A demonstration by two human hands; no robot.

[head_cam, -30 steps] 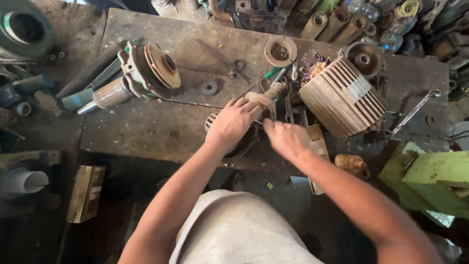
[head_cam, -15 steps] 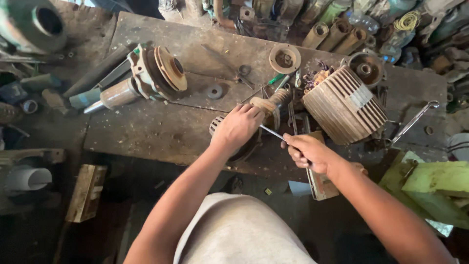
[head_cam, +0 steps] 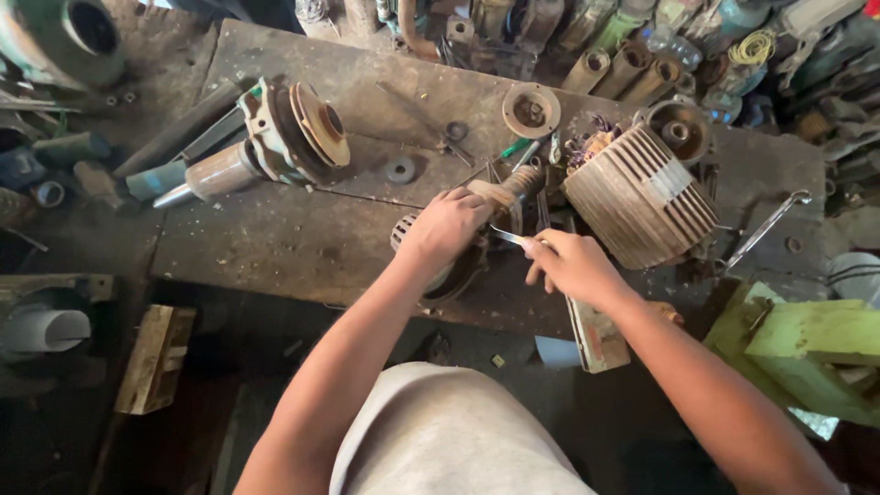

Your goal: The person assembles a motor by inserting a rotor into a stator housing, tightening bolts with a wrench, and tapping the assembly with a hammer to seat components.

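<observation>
While curled over a round, dark metal motor part (head_cam: 440, 266) at the front edge of the grimy table (head_cam: 275, 247), left hand (head_cam: 446, 229) grips with fingers wrapped shut. Right hand (head_cam: 573, 266) pinches a thin, shiny metal tool (head_cam: 510, 237), tip toward the part. Just beside: ribbed, rusty motor housing (head_cam: 637, 197).

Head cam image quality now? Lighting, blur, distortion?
Head view: soft even daylight on the workbench, no glare; floor under its near edge dark, detail lost. Wide-angle bending toward the corners. Left hand and right hand with its thin metal tool fairly sharp; ribbed motor housing crisp; cluttered far edge softer.
</observation>
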